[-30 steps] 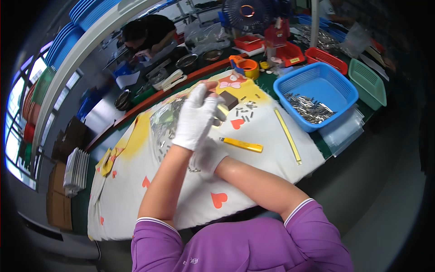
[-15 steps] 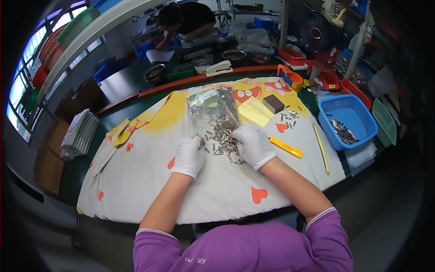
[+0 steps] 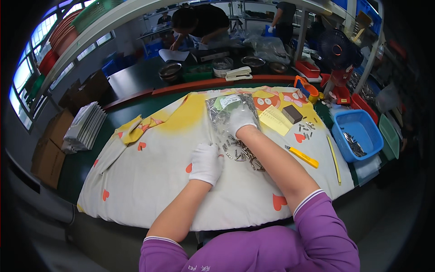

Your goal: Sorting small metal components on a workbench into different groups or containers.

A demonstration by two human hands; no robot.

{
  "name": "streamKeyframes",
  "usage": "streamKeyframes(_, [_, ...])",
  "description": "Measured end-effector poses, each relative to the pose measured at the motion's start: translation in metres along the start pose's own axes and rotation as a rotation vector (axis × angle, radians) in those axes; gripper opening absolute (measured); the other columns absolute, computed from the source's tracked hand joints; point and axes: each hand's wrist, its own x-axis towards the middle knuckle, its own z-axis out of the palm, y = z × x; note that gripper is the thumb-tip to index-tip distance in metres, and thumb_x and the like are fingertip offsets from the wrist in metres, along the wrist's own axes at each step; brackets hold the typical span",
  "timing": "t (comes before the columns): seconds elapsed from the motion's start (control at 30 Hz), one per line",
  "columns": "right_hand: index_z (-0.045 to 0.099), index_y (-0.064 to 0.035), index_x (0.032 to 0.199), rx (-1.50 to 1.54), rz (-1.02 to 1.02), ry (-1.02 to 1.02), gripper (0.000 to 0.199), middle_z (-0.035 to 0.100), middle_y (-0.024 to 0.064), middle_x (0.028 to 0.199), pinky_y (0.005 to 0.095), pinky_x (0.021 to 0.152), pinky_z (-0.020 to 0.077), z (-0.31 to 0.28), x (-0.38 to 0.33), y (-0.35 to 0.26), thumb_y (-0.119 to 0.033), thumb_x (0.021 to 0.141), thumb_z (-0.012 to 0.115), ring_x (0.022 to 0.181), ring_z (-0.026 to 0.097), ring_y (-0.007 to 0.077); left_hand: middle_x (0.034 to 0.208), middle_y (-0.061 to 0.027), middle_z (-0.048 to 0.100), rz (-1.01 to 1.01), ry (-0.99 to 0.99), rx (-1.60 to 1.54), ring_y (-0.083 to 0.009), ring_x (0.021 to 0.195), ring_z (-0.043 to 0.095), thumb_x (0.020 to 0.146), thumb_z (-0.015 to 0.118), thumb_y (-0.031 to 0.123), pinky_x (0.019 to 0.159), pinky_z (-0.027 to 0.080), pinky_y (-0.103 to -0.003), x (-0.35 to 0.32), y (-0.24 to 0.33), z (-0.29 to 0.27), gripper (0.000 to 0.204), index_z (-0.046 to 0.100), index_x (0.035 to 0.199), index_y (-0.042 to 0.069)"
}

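I see the cloth-gloved left hand (image 3: 206,163) curled near shiny metal tubes (image 3: 243,154); the right hand (image 3: 241,119) overlaps a clear bag (image 3: 216,110), fingertips hidden. I can't tell either grip.

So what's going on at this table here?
A person in a purple shirt has their white-gloved right hand at a clear plastic bag of small silvery metal parts. Their white-gloved left hand is curled beside loose silvery metal parts on a white-and-yellow patterned cloth; whether it holds any is unclear. Similar-looking pieces lie in a blue plastic basket.
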Motion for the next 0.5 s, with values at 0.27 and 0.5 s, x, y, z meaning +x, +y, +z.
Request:
streamKeyframes(0.27, [0.063,-0.0049,0.107,0.107,0.259,0.144,0.048,0.050,0.0188,0.126,0.0365,0.091,0.0423,-0.030,-0.004,-0.015,-0.039,0.073,0.064,0.112,0.052,0.0294,0.077,-0.0172,0.058,0.045,-0.006,-0.043,-0.0334,0.078,0.057,0.069,0.065,0.013,0.069,0.049,-0.042,-0.001,-0.006,0.004,0.012,0.062,0.072,0.002])
streamKeyframes(0.5, [0.067,-0.0071,0.098,-0.063,0.174,0.131,0.029,0.063,0.0154,0.104,0.0340,0.081,0.0487,0.004,0.012,0.012,-0.023,0.076,0.059,0.098,0.061,0.0272,0.077,-0.0164,0.059,0.117,-0.008,-0.087,-0.0322,0.077,0.058,0.070,0.062,0.010,0.067,0.048,-0.042,0.001,0.002,0.006,0.009,0.063,0.075,0.003])
